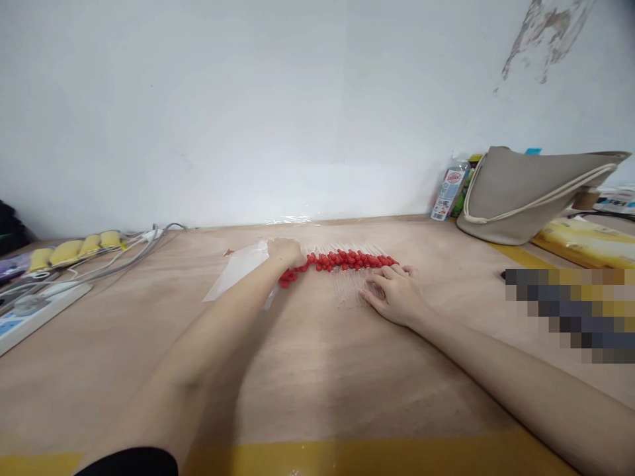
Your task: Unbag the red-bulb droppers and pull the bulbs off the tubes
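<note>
A row of small red berry-like tips (347, 259) on thin pale stems lies across the middle of the table. Clear thin sticks (344, 289) stick out on the near side of the row. At its left end, my left hand (286, 252) is closed, knuckles up, over the edge of a white translucent sheet (237, 270). More red tips show just below that hand, and whatever its fingers hold is hidden. My right hand (397, 295) rests at the right end with fingers bent and apart, its fingertips by the red tips and its thumb over the clear sticks.
A power strip (54, 311) with grey cables (143, 254) and yellow packets (74, 251) lie at the left. Toward the right stand a beige bag (526, 195) and a carton-like pack (449, 192), with a yellow package (585, 244) beside them. A white wall (223, 112) closes off the back.
</note>
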Demonstrator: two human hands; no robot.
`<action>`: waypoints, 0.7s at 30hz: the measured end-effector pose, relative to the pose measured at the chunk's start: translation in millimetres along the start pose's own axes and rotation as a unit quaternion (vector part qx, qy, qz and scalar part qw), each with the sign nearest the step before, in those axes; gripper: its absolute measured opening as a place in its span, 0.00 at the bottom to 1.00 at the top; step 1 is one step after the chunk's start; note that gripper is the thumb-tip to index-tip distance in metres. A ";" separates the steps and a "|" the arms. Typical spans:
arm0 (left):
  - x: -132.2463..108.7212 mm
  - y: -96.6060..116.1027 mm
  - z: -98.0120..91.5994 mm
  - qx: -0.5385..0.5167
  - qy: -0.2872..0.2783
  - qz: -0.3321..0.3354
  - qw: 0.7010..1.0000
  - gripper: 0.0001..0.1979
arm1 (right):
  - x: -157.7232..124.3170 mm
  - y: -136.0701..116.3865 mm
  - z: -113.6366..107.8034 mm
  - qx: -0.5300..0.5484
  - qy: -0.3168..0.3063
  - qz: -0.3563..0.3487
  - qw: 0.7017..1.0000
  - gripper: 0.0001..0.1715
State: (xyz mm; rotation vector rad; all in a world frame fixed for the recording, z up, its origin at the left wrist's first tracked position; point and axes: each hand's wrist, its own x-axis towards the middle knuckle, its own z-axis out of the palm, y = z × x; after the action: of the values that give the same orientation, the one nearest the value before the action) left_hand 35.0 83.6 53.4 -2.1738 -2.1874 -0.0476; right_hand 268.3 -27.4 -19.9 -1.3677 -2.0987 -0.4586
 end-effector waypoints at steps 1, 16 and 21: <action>0.1 0.3 0.6 -0.001 -0.001 -0.004 1.000 0.17 | -0.1 0.1 0.3 0.000 0.003 -0.001 1.000 0.16; -51.0 -26.7 -30.0 -0.140 0.020 0.074 0.987 0.15 | 0.3 -1.3 -0.1 0.068 0.091 -0.006 0.993 0.13; -118.2 -37.6 24.7 -0.287 0.101 0.280 0.910 0.08 | -0.8 -13.6 -5.5 0.154 0.131 -0.079 0.976 0.22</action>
State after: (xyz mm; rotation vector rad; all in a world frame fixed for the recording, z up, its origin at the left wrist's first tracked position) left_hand -2.3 -33.0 22.1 -2.8442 -1.4806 -0.9436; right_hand 257.7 -36.7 -15.8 -0.9159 -1.9688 -0.3389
